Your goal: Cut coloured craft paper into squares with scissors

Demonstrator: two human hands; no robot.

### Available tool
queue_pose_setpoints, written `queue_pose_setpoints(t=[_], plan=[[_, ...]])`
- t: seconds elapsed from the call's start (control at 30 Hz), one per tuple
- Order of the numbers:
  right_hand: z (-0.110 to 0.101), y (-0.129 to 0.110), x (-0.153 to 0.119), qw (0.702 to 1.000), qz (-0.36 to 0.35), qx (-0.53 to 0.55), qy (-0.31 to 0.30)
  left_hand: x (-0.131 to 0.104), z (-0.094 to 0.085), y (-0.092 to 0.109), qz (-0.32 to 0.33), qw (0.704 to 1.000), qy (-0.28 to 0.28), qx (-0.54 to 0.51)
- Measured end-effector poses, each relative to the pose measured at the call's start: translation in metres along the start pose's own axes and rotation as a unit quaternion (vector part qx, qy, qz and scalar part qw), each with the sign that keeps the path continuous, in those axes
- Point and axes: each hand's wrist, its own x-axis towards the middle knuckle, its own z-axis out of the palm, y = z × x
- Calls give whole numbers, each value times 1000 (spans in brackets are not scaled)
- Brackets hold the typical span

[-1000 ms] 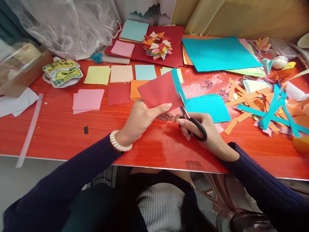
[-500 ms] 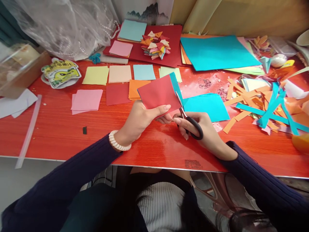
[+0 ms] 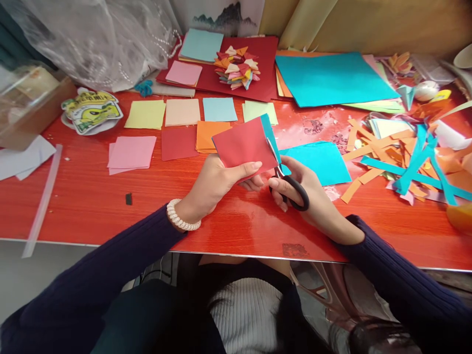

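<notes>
My left hand (image 3: 224,179) is closed on a red paper square (image 3: 243,145), thumb on top and fingers beneath. Under the square lies blue paper (image 3: 271,132), showing as a strip along its right edge. My right hand (image 3: 300,182) grips black-handled scissors (image 3: 298,194). The blades lie along the red square's right edge, with the lower part of the blue strip bent out beside them. Beyond my right hand, a stack of blue paper squares (image 3: 320,160) rests on the table.
Piles of pink (image 3: 132,152), orange (image 3: 210,136) and yellow squares (image 3: 145,114) lie at left and centre. Paper scraps (image 3: 416,162) heap up on the right. Behind stand a folded-paper ring (image 3: 239,68) and large blue sheets (image 3: 335,78). A clear strip (image 3: 43,199) overhangs the front edge.
The scissors have cut farther along the red square's edge, and the lower end of the blue strip now curls away to the right. My left hand has barely moved.
</notes>
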Motion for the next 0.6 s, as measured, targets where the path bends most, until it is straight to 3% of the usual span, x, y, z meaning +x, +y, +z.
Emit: queue_pose_setpoints(t=[0.6], plan=[[0,0,2,1000,-9,24,-1,0,3,-3,2,998,-45,-36]])
